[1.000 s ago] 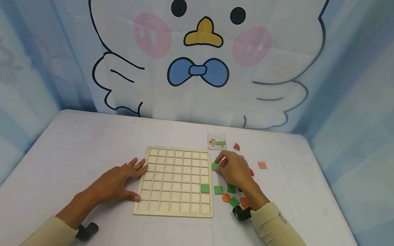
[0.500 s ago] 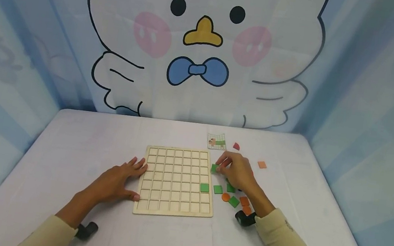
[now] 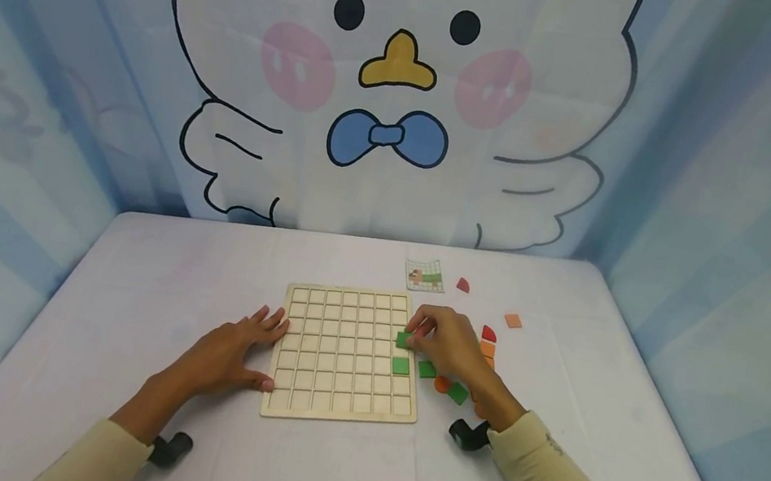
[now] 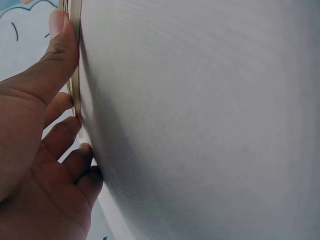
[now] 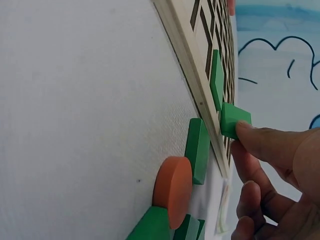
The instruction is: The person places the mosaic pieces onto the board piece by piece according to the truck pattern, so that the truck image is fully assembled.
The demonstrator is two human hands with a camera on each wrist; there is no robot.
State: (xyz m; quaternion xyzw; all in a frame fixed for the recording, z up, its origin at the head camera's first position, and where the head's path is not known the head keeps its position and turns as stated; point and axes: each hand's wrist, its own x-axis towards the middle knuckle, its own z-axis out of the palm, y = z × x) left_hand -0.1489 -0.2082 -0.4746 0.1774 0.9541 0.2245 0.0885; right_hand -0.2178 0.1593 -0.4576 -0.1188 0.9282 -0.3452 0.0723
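A pale wooden grid board [image 3: 328, 356] lies on the white table. My left hand [image 3: 225, 354] rests at its left edge, fingers spread, with the thumb [image 4: 59, 42] against the rim in the left wrist view. Over the board's rightmost column, my right hand [image 3: 451, 344] pinches a green square tile [image 5: 233, 119] between thumb and fingers, tilted just above the grid. Another green tile [image 3: 401, 366] sits in a cell of that column, a little nearer to me. Just off the right edge lie a green tile [image 3: 427, 370] and an orange disc [image 5: 172, 190], partly overlapped by other pieces in the right wrist view.
Behind the board's right corner is a small picture card [image 3: 425, 276], with a red quarter-round piece [image 3: 464, 285] beside it. Farther right lies an orange square [image 3: 513, 321]. A red piece [image 3: 489, 334] and several orange ones are partly hidden by the right hand and wrist.
My right hand has carried the green tile from beside the board left and nearer to me, over the rightmost column. The left hand stays at the board's left edge.
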